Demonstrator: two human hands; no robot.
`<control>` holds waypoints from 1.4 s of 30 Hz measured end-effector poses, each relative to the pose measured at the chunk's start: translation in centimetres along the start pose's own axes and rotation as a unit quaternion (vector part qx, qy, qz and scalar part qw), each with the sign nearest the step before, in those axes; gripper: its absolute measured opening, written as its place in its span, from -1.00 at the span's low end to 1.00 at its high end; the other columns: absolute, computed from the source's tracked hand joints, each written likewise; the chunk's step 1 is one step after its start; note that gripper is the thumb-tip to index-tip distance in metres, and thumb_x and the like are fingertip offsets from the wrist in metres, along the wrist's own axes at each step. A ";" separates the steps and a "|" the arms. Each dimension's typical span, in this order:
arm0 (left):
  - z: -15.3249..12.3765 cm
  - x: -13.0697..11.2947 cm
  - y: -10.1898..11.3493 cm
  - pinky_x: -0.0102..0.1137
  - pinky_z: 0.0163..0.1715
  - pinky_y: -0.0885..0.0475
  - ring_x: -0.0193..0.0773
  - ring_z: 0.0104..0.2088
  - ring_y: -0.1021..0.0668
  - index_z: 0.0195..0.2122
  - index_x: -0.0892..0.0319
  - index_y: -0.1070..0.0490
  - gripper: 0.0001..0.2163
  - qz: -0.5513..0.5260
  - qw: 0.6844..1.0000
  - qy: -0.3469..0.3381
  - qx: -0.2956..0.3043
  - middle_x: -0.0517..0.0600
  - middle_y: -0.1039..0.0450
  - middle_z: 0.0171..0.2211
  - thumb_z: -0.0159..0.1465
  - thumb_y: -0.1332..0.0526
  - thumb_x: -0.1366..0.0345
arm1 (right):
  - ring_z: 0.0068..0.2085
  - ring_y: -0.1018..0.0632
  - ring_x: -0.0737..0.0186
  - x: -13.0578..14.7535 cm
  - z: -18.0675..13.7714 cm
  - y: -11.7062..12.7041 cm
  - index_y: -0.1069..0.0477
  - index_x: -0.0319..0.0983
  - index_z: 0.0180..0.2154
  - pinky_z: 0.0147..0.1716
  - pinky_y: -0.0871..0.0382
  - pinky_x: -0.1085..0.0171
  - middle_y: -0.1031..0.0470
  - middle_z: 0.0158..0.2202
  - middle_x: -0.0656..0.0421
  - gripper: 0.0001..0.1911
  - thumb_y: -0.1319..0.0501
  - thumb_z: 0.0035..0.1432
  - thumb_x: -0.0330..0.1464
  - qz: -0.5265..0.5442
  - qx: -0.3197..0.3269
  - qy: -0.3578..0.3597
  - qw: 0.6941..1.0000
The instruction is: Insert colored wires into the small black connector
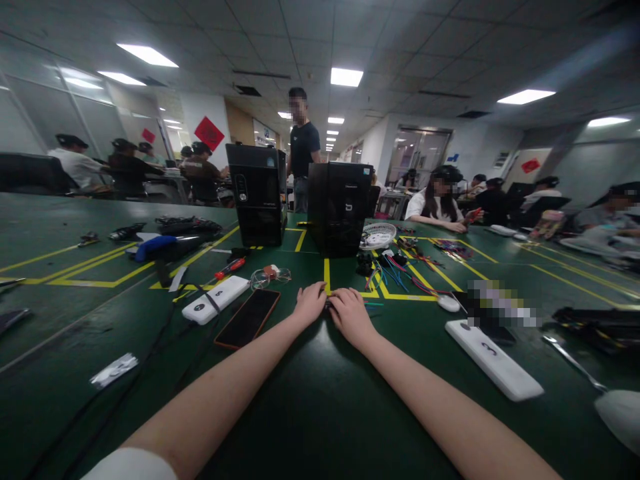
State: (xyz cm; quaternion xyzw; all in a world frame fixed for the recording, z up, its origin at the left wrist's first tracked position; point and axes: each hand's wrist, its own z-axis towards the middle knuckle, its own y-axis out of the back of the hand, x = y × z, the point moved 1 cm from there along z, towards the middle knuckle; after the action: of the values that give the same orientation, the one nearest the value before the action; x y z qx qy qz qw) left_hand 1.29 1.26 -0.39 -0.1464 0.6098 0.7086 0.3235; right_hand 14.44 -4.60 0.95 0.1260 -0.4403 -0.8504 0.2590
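My left hand [311,303] and my right hand [351,315] meet low over the green table [310,407], fingers curled in toward each other. Between the fingertips shows a small dark piece [328,302], too small and covered to name; both hands close on it. Just left of my left hand lies a dark-screened phone [249,319] with an orange-brown edge. Beyond my fingers stand two black computer towers, a left one [257,200] and a right one [345,210]. Coloured wires [395,273] spread out past my right hand.
White power banks lie left [216,300] and right [493,360], with black cables near the left one. A red screwdriver [230,268], a blue-handled tool [155,247], a white basket [379,235] and a spoon [575,363] rest around. One person [304,147] stands beyond; others sit at tables.
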 end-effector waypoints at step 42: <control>-0.9 -0.9 0.6 -0.02 0.14 0.10 -0.21 -0.05 -0.39 -0.27 0.12 -0.41 -0.60 0.000 0.994 -0.096 0.048 -0.03 -0.45 -0.15 0.28 0.23 0.30 | -0.19 -0.35 0.20 -0.8 -0.2 -0.3 -0.35 -0.27 -0.27 -0.18 -0.24 0.23 -0.36 -0.20 0.08 -0.86 -0.04 0.15 -0.47 0.005 0.018 -0.049 0.999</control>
State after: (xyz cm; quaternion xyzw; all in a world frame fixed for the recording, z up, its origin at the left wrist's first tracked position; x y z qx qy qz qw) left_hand 1.44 0.10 0.46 -0.0617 0.6091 0.6894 0.3870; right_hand 15.12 -4.17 0.60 0.0867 -0.4685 -0.8460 0.2394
